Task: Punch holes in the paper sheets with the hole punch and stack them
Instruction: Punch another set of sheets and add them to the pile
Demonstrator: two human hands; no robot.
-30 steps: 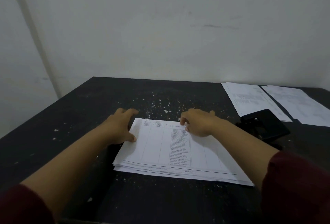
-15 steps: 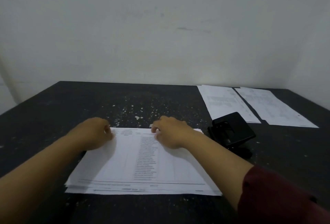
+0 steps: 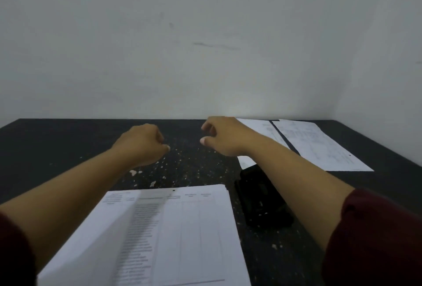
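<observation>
My left hand (image 3: 142, 144) hangs loosely curled above the dark table (image 3: 57, 146), holding nothing, and my right hand (image 3: 225, 136) hovers level with it, fingers half bent and just as empty. The stack of paper sheets (image 3: 178, 228) lies below and behind both hands, nearer my body, its far edge under my wrists. The hole punch (image 3: 258, 203) sits beneath my right forearm, just beside the stack. Two more sheets (image 3: 319, 144) lie beyond my right hand. I judge the paper light, limp and apt to slide, so I would pinch a thin batch at its far edge with both hands; the punch looks rigid and heavier, best gripped around its body.
</observation>
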